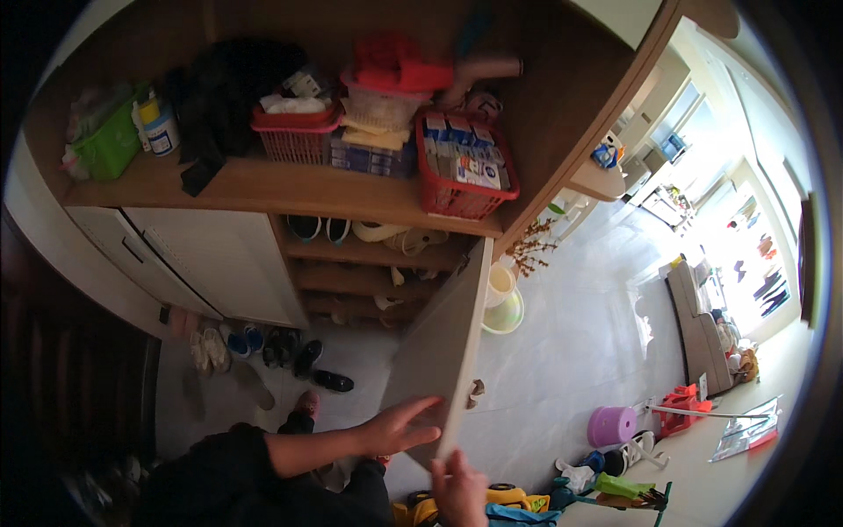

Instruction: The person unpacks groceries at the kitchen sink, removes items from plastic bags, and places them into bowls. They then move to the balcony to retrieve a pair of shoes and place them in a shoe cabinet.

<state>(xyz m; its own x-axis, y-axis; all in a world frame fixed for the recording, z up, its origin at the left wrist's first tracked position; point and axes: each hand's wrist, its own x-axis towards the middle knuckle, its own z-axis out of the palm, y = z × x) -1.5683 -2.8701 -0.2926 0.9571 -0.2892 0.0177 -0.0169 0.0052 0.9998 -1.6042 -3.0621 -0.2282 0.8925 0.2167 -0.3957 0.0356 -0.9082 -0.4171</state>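
Note:
A white cabinet door (454, 342) stands swung out from the shoe cabinet, its edge facing me. My left hand (398, 427) reaches across the door's inner face, fingers apart and holding nothing; I cannot tell whether it touches the panel. At the door's near edge is my right hand (459, 491), slightly blurred, with its fingers around the edge. Behind the door, shoes sit on the cabinet shelves (369, 253), among them a dark pair with light rims (321, 228). The door hides part of the lower shelves.
Above runs an open wooden shelf (276, 191) with a red basket of boxes (467, 191) and a green bin (108, 141). Several shoes (283, 346) lie on the floor. Beyond the door are tubs (504, 313), a purple stool (611, 425) and a yellow toy vehicle (510, 497).

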